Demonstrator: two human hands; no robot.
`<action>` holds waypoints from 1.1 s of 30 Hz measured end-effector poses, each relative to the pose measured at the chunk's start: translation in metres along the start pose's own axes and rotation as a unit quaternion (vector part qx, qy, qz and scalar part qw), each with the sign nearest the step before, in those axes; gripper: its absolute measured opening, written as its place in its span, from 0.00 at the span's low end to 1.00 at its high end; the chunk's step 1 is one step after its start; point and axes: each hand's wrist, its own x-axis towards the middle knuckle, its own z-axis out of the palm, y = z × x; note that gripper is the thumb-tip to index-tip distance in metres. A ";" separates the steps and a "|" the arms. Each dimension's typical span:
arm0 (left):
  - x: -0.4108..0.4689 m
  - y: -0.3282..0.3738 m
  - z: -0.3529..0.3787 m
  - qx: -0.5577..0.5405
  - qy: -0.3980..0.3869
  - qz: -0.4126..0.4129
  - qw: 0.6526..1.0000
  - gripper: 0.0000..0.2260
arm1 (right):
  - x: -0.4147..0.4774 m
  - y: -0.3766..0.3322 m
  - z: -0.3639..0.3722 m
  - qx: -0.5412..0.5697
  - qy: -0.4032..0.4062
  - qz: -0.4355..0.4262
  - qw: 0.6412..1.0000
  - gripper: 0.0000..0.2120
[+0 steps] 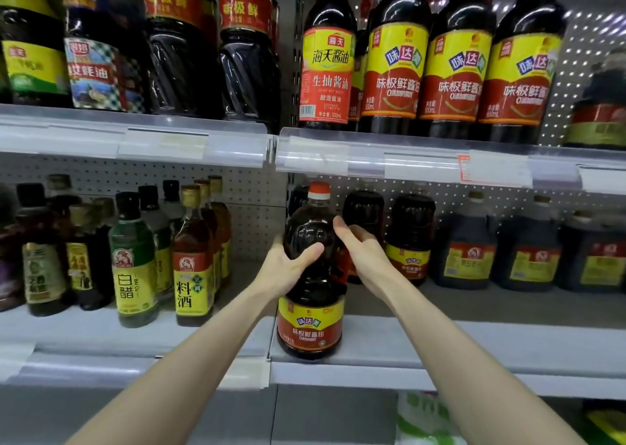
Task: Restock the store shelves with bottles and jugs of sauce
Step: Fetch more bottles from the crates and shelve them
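A large dark soy sauce bottle (pixel 311 275) with a red cap and a yellow-and-red label stands upright at the front edge of the lower shelf (pixel 440 346). My left hand (pixel 288 268) grips its upper body from the left, thumb across the front. On the bottle's right shoulder lies my right hand (pixel 359 251), fingers straight along the side. Behind it stand similar dark jugs (pixel 410 238).
Left of the bottle stand vinegar and cooking wine bottles (pixel 135 268). Squat dark jugs (pixel 464 251) fill the lower shelf's right. The upper shelf (pixel 372 153) carries tall soy sauce bottles (pixel 393 71). Bare shelf lies right of the held bottle.
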 end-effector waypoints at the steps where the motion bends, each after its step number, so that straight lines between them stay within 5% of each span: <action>1: -0.001 -0.001 0.000 -0.003 -0.002 0.001 1.000 0.22 | 0.000 0.001 0.000 0.003 -0.002 -0.002 1.000 0.22; 8: -0.026 -0.007 0.000 -0.057 -0.028 -0.005 0.998 0.22 | -0.011 0.008 0.003 0.017 -0.004 -0.014 1.000 0.27; 13: -0.047 -0.024 -0.001 -0.066 -0.024 -0.016 0.997 0.15 | -0.038 0.039 0.001 0.011 -0.035 0.052 0.998 0.20; 16: -0.056 -0.027 0.001 -0.079 -0.016 -0.024 0.996 0.14 | -0.046 0.053 0.001 0.007 -0.032 0.067 0.997 0.23; 27: -0.061 -0.041 -0.004 -0.086 0.012 -0.065 0.994 0.24 | -0.047 0.071 0.003 0.006 -0.022 0.030 0.999 0.25; 33: -0.052 -0.046 -0.001 -0.082 0.016 -0.057 0.995 0.17 | -0.034 0.078 0.004 0.008 -0.017 0.023 1.000 0.21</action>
